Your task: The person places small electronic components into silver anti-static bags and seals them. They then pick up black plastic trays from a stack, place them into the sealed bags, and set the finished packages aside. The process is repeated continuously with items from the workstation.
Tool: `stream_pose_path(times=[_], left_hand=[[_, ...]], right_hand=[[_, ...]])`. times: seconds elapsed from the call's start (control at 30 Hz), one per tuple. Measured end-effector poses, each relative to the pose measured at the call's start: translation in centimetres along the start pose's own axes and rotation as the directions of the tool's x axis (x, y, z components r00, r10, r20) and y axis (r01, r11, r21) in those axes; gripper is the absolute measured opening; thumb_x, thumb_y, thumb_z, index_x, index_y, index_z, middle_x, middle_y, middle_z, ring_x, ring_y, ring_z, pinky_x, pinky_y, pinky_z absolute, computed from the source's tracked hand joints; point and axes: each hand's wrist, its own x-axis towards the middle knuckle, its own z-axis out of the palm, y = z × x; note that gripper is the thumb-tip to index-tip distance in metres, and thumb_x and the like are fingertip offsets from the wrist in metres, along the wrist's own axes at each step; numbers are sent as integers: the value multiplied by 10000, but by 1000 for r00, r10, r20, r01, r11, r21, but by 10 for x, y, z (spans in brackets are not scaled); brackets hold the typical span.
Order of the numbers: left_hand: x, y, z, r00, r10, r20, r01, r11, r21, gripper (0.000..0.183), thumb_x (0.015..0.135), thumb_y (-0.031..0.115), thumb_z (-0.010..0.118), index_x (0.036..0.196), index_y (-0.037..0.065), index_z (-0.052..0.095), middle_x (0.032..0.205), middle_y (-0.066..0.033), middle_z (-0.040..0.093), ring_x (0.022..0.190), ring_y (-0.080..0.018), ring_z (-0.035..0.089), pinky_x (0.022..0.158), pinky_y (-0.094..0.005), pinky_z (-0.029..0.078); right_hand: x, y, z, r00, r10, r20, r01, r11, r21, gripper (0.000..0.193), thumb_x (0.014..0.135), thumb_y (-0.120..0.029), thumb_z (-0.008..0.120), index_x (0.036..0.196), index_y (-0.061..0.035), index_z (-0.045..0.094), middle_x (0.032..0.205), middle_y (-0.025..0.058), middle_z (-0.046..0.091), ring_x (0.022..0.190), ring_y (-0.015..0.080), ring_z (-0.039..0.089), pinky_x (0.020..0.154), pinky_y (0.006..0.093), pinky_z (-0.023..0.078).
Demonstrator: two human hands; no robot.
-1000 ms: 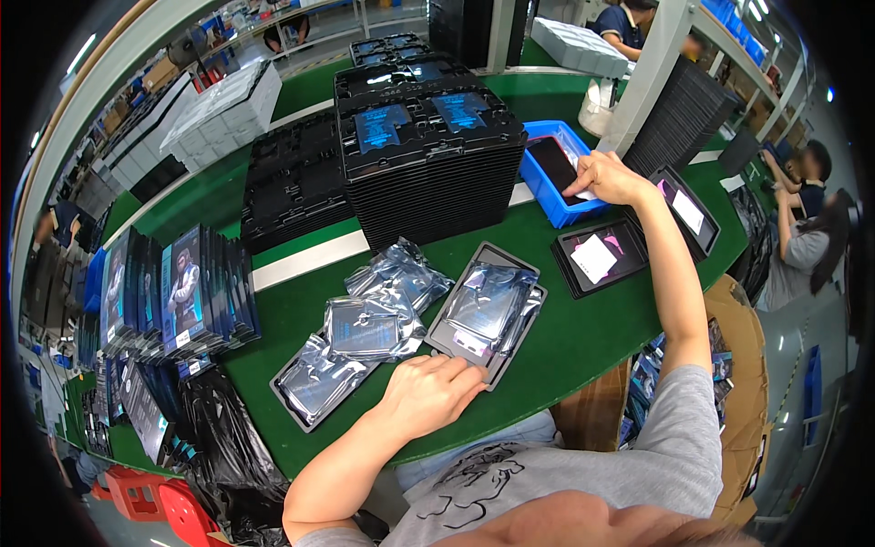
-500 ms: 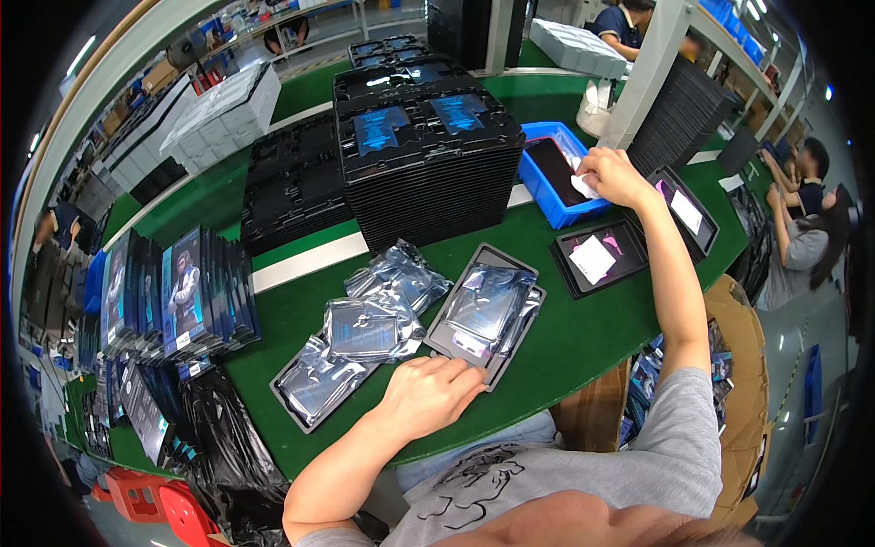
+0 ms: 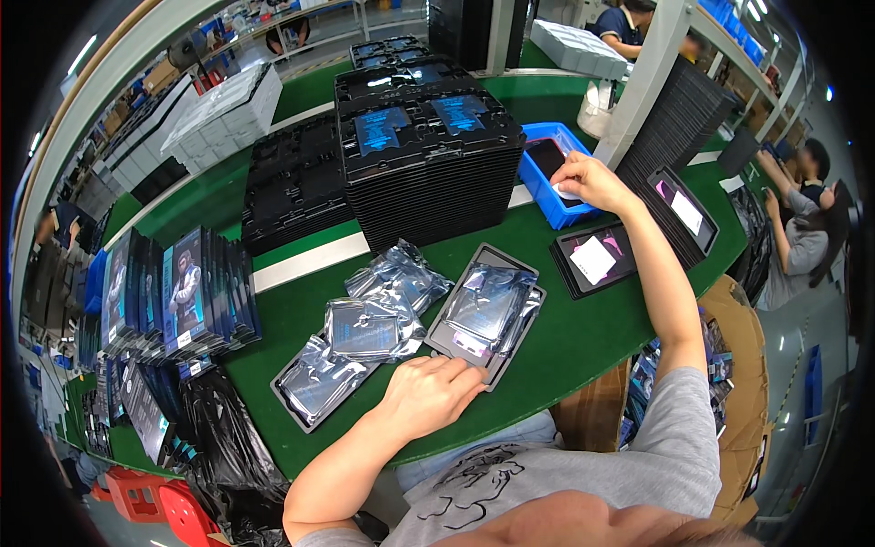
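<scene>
At the near edge of a shallow grey tray (image 3: 444, 342), my left hand (image 3: 431, 392) has its fingers closed on the rim. Inside that tray lies a shiny silver antistatic bag (image 3: 488, 305) with a flat dark item in it. Over the near end of a blue plastic bin (image 3: 567, 216), my right hand (image 3: 594, 182) pinches a small white piece (image 3: 565, 192), partly hidden by the fingers. A dark flat item (image 3: 547, 157) rests in the bin. Left of the grey tray, several more silver bags (image 3: 366, 326) overlap, some on another grey tray (image 3: 301, 415).
A tall stack of black plastic trays (image 3: 428, 191) stands behind the bags. Printed boxes (image 3: 187, 283) stand in rows at left. Dark trays with white cards (image 3: 592, 259) lie at right, near an open cardboard carton (image 3: 734, 365). Other people (image 3: 802, 219) work beyond.
My right hand has drawn back toward me and slightly left, from the bin's right side to its near end, with the white piece in its fingers. My left hand stays put.
</scene>
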Motion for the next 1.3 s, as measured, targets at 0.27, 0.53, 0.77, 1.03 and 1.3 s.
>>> stream_pose_path(times=[0.27, 0.53, 0.77, 1.03, 1.3], left_hand=[[-2, -1, 1, 1000, -9, 8, 9, 1000, 2, 169, 773, 190, 766, 907, 126, 685, 704, -15, 630, 599, -211, 644, 528, -318, 515], [-1, 1, 1, 1000, -13, 20, 13, 1000, 4, 166, 776, 191, 763, 909, 130, 685, 710, -12, 634, 605, -210, 647, 532, -321, 519], [-1, 0, 1, 1000, -12, 10, 12, 1000, -5, 161, 772, 186, 762, 903, 132, 688, 712, -10, 632, 603, -209, 646, 530, -322, 518], [-2, 0, 2, 1000, -18, 8, 18, 1000, -8, 154, 772, 184, 762, 896, 127, 688, 708, -11, 629, 600, -210, 643, 533, -319, 519], [-2, -1, 1, 1000, -10, 10, 10, 1000, 2, 164, 772, 201, 767, 899, 130, 691, 714, -10, 633, 606, -208, 647, 540, -317, 524]], right_hand=[[-7, -20, -7, 990, -5, -141, 15, 997, 73, 230, 833, -50, 700, 1060, -68, 672, 964, 101, 586, 887, 250, 625, 809, 361, 505], [-24, 6, -29, 972, 119, -205, -191, 905, -379, 252, 846, -209, 691, 1055, -68, 699, 1036, 133, 616, 1018, 323, 621, 899, 402, 487], [-9, 27, -20, 952, 304, -47, -303, 902, -308, 175, 851, -146, 634, 954, -9, 667, 998, 195, 644, 973, 368, 640, 856, 428, 496], [-4, 3, -3, 954, 191, -230, -252, 929, -272, 158, 895, -133, 547, 917, -1, 630, 966, 217, 664, 964, 390, 642, 841, 463, 499], [-10, -9, -10, 953, 215, -213, -288, 863, -415, 157, 893, -180, 593, 900, -25, 621, 950, 178, 628, 933, 372, 632, 812, 460, 496]])
